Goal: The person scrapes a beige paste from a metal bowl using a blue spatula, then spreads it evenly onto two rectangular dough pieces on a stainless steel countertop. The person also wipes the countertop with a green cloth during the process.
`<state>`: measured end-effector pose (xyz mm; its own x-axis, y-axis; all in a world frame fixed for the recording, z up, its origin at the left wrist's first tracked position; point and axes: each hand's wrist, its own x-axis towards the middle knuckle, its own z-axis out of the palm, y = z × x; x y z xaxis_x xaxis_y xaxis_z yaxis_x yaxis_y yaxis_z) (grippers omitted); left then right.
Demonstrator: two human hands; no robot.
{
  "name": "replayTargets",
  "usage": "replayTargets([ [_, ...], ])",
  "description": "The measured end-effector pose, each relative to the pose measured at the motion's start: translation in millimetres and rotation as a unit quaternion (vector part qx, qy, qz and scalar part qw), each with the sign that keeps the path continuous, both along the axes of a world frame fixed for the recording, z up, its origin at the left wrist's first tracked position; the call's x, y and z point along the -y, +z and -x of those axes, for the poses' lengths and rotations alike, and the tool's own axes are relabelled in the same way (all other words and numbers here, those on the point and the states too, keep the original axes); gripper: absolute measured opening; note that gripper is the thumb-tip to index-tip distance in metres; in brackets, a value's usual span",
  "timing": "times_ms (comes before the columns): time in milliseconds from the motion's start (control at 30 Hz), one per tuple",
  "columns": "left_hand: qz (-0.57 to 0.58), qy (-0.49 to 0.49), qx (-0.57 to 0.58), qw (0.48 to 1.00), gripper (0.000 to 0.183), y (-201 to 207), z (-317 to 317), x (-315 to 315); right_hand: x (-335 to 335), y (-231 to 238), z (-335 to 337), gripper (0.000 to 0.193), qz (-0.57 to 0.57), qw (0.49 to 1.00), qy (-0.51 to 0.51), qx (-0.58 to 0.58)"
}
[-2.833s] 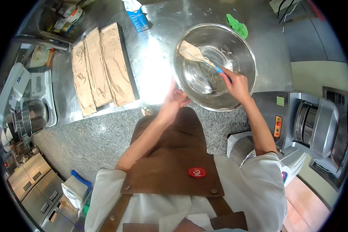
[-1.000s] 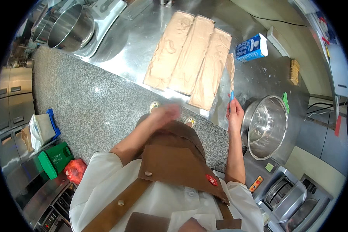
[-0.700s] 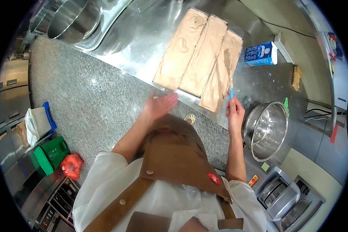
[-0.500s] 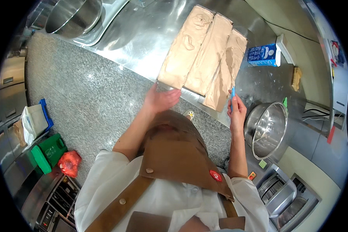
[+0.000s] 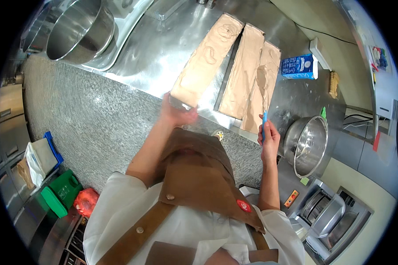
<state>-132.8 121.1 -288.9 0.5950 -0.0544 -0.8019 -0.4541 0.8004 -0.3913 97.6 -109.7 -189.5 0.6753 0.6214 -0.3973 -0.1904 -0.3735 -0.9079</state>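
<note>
Three long, narrow metal pans filled with smooth light-brown batter or cream lie on the steel counter: a left pan (image 5: pixel 206 62), a middle pan (image 5: pixel 241 73) and a right pan (image 5: pixel 257 99). My left hand (image 5: pixel 179 115) grips the near end of the left pan, which stands apart from the middle one by a narrow gap. In my right hand (image 5: pixel 270 140) is a blue-handled spatula (image 5: pixel 264 126), held by the near end of the right pan. Its blade is hard to make out against the filling there. The right pan's surface looks rougher, with a darker hollow.
A large steel bowl (image 5: pixel 306 148) stands right of my right hand. A blue and white carton (image 5: pixel 300 67) and a brush (image 5: pixel 334 85) sit by the wall. A steel mixing bowl (image 5: pixel 77 33) rests on a white tray (image 5: pixel 127 33) at the far left; the steel counter (image 5: pixel 150 57) extends between.
My left hand has closed on the left pan's near end, and that pan has shifted left, away from the middle one. My right hand still holds the spatula.
</note>
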Motion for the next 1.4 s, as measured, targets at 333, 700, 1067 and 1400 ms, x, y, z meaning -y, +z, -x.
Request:
replayTargets([
  [333,-0.060,-0.095,-0.091,0.989,0.093,27,37,-58,-58,3,-4,0.035,0.040,0.998,0.046,-0.021],
  [700,-0.079,-0.127,-0.095,0.984,0.105,22,90,-61,-143,-13,-63,0.031,0.085,0.990,0.110,-0.016],
  [1067,-0.095,-0.223,-0.043,0.969,0.104,18,139,-147,-156,13,-22,0.031,0.106,0.991,0.078,0.023],
  [1400,-0.113,-0.295,-0.045,0.948,0.100,5,182,-192,-223,-93,102,0.033,-0.027,0.953,-0.073,0.293],
])
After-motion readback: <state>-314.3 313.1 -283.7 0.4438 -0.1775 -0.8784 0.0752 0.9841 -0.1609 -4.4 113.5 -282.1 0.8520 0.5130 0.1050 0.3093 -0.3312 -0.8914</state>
